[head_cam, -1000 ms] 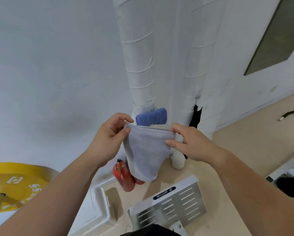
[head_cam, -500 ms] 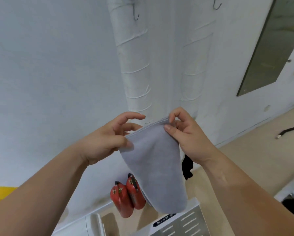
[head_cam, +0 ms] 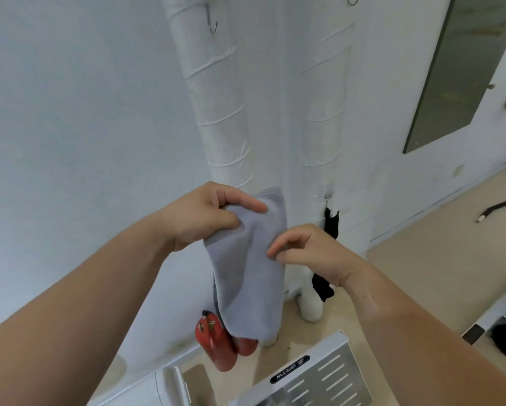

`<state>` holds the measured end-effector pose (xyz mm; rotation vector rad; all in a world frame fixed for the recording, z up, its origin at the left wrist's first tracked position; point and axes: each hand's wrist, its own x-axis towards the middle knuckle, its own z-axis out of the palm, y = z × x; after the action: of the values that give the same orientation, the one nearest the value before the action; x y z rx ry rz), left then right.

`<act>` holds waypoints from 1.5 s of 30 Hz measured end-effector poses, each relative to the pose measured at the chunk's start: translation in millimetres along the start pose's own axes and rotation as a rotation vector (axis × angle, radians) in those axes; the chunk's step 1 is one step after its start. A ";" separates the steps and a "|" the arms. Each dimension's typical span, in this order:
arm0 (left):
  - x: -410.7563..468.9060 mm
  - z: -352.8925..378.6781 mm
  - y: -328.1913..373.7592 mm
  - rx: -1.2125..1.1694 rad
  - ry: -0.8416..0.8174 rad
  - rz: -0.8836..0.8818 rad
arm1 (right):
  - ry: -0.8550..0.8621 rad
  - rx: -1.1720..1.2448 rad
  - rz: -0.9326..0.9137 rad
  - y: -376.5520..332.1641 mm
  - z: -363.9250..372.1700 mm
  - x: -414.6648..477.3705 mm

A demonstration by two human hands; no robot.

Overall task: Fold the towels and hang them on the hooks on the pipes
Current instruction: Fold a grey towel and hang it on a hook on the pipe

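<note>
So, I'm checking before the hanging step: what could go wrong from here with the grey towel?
1. The grey towel hangs mainly from the left hand gripping its top; the right hand only reaches its edge, so the fold may slip open.
2. The hook on the wrapped pipe sits well above both hands; in a long reach up the towel might drop onto the red canisters below.

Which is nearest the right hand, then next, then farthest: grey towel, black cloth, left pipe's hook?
In the head view:
1. grey towel, at the right hand, leftward.
2. black cloth, just behind, on the right pipe.
3. hook, high on the left pipe.
</note>
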<state>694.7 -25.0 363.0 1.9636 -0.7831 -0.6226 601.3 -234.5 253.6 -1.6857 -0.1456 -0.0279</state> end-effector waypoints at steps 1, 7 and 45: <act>1.7 -2.2 -0.7 -0.001 0.015 -0.002 | -0.033 0.001 0.021 10.0 2.9 -0.1; 10.8 -20.1 -14.7 -0.159 0.182 0.007 | -0.021 -0.162 0.107 58.7 26.4 15.1; -73.8 55.1 -155.3 -0.047 0.475 0.051 | 0.180 -0.214 0.197 35.1 109.3 43.1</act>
<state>650.2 58.8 209.4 1.9334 -0.5141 -0.1281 640.6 -126.8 210.2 -1.8942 0.1647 -0.0485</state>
